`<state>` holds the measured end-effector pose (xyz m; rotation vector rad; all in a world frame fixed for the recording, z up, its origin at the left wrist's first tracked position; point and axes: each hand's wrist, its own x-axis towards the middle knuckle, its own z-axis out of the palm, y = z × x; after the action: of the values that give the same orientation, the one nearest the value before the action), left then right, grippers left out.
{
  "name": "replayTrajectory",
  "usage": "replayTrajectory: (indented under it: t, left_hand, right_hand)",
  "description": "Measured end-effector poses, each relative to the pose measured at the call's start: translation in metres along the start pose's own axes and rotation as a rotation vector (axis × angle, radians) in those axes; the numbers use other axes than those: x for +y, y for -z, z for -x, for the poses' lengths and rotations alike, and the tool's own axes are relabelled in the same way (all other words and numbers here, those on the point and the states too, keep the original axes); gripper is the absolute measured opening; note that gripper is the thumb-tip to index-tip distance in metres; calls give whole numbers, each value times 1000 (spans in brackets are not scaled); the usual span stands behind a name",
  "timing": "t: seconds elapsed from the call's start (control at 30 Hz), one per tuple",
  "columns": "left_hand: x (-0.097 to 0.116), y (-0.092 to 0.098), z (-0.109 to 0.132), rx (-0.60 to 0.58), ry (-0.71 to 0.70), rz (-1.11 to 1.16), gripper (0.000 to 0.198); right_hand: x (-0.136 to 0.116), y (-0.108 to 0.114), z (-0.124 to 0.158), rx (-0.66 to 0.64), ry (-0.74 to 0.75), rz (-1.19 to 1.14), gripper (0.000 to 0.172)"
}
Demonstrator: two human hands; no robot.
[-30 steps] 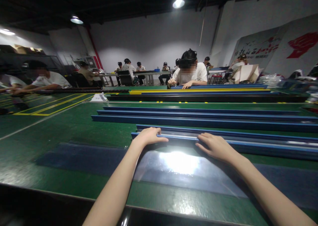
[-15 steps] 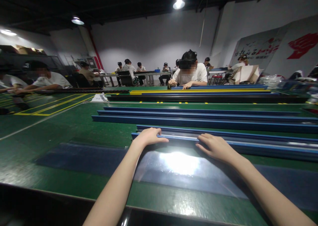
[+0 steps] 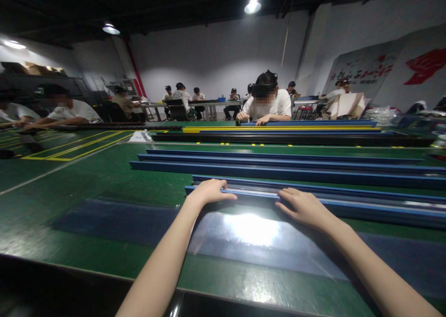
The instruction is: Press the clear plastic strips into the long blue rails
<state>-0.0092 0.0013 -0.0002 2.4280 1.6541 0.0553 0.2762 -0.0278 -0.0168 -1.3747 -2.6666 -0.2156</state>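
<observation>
A long blue channel strip (image 3: 251, 195) lies across the table in front of me, its two raised walls running off to the right. Near its left end my left hand (image 3: 211, 191) is closed over the near wall, with the thumb along the front and the fingers behind the edge. Further right, my right hand (image 3: 300, 206) grips the same wall, fingers bent over the top and thumb on the near side. Between me and the strip lies a flat, clear plastic sheet (image 3: 114, 222) that reflects the ceiling light.
Beyond my strip lie more blue strips (image 3: 223, 165), then a black strip (image 3: 278, 138) and a yellow one (image 3: 278, 129). Across the green table (image 3: 80, 177) a co-worker (image 3: 282, 104) leans over a strip. A white folded sign (image 3: 140, 136) stands left of centre.
The view has shifted very slightly. Both hands keep their places on the blue strip.
</observation>
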Motion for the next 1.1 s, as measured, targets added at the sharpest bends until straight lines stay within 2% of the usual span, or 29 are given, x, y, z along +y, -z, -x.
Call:
replayTrajectory:
  t: [0.33,0.6,0.87,1.1]
  left_hand:
    - [4,7,5,2,9,-27,48]
    - [-1,7,4,29,-4,5,40]
    - [-6,14,7,60,-21,74,28]
    - [-13,12,7,64,-3,133,28]
  right_hand:
    - [0,2,-2,-18,-8,-31,29]
    - [-2,5,-5,-39,-6,-80,30]
    - [-12,9,-18,-81,45,-44,30]
    - [-22,15,-29,-106,52,-56,29]
